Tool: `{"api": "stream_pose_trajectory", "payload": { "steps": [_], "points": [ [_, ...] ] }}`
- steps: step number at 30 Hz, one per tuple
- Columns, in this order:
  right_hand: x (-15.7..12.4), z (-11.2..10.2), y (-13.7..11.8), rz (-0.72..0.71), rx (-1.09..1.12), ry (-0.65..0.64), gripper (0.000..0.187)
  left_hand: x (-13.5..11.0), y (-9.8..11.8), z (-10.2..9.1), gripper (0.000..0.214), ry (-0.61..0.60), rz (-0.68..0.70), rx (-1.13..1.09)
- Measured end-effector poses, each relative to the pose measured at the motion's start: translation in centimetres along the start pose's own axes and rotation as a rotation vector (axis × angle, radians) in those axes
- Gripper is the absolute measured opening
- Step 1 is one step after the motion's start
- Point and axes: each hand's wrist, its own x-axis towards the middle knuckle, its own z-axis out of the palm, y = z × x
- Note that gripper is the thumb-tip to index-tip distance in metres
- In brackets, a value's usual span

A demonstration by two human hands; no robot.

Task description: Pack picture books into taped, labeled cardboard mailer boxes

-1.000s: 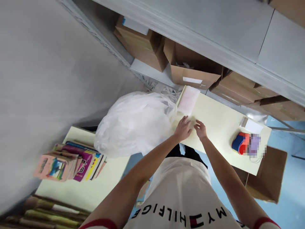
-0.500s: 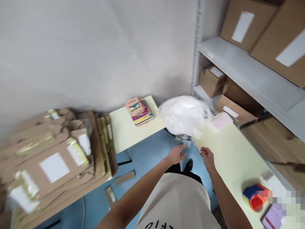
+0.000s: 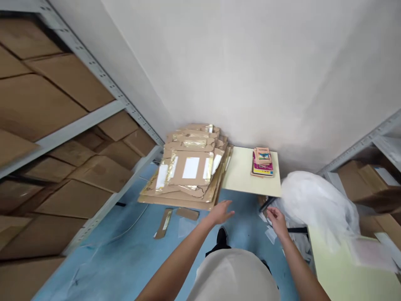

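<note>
My left hand (image 3: 220,212) hangs over the floor with its fingers stretched apart, holding nothing. It is nearest to the stack of flattened cardboard boxes (image 3: 194,194), which lies ahead and to its left with white labels and shiny tape on it. Below the corner of the small pale-yellow table (image 3: 239,177), my right hand (image 3: 278,221) has thumb and fingers pinched together. Whatever is in that pinch, if anything, is too small to make out. A pile of books (image 3: 262,163) rests on this table, ahead of both hands.
Shelving (image 3: 78,128) full of cardboard boxes rises at left. Cardboard strips (image 3: 163,223) and a pale cable (image 3: 130,229) lie on the blue floor (image 3: 125,267). A bulging white plastic bag (image 3: 316,200) sits at right beside another pale-yellow table (image 3: 341,267).
My view has swung left, bringing the left shelving into sight and the cardboard stack to the middle. Both hands keep much the same pose, the left open and the right pinched.
</note>
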Motion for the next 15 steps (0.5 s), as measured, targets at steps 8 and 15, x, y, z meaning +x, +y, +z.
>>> {"api": "stream_pose_trajectory", "payload": {
  "steps": [8,15],
  "points": [
    [4.0,18.2,-4.3,0.025,-0.095,-0.41,0.04,-0.3,-12.1,-7.6,0.071,0.695,-0.438,-0.572],
    [9.7,28.5,-8.1,-0.053,-0.039,-0.44,0.056,1.3,-14.9,-9.5,0.046,0.856,-0.404,-1.128]
  ]
}}
